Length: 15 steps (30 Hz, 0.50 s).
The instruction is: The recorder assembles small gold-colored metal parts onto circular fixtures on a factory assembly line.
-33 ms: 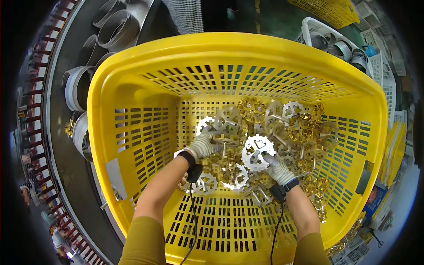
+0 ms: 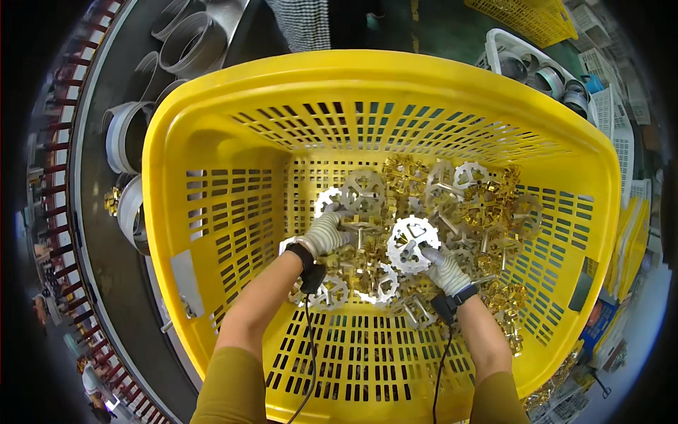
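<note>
A large yellow slotted basket [image 2: 381, 68] holds a heap of silver and gold-coloured toothed metal wheels with short shafts. My right hand [image 2: 446, 274], in a striped glove, grips the edge of a bright silver toothed wheel [image 2: 401, 256] above the heap, its face turned up. On the left, my left hand [image 2: 325, 234], gloved the same way, is closed at another silver toothed wheel [image 2: 326, 201], partly covered by the fingers. A silver part with a shaft [image 2: 361, 227] lies right beside those fingers; whether they touch it I cannot tell.
Wide metal rings [image 2: 126, 138] stand on a dark belt conveyor [image 2: 92, 233] at the left. Beyond the basket's right corner is a white crate [image 2: 492, 48] of dark round parts. A yellow crate [image 2: 526, 20] sits farther back. Black cables [image 2: 311, 353] hang from my wrists.
</note>
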### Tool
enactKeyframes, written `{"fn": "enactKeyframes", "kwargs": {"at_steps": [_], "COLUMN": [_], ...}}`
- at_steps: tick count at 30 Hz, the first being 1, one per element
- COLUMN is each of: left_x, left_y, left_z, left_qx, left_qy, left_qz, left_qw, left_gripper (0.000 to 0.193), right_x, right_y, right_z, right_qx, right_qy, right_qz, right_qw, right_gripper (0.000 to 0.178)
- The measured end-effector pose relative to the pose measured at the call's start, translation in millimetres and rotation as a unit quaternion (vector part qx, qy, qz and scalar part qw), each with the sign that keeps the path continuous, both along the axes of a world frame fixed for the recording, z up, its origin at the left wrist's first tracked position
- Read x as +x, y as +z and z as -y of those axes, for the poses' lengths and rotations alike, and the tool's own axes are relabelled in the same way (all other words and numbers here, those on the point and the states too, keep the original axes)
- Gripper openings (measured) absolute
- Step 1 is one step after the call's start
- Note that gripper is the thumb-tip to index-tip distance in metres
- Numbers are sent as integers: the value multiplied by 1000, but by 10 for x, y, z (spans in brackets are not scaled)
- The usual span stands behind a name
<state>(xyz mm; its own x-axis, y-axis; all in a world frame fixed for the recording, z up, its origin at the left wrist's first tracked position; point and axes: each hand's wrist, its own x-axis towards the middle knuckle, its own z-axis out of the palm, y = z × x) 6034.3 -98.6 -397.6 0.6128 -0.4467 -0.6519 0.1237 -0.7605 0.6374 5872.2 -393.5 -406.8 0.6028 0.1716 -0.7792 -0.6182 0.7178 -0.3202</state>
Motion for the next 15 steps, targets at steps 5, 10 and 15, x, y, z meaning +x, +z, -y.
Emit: {"fn": "enactKeyframes", "kwargs": {"at_steps": [5, 10, 15], "left_x": [-357, -498, -871], "left_y": [386, 1221, 2106], "left_z": [-245, -303, -651], "left_qx": [-83, -55, -127], "left_qy": [82, 57, 95], "left_qz": [-67, 31, 123], "left_qw": [991, 996, 980], "left_gripper": [74, 61, 59], "right_x": [230, 376, 585], "right_y": [342, 1015, 2284], "right_z": [-134, -82, -474], "right_qx": [8, -59, -145], "right_qy": [38, 80, 201], "right_qz": [55, 74, 176], "right_qw": [998, 992, 953], "right_gripper": [81, 74, 55]}}
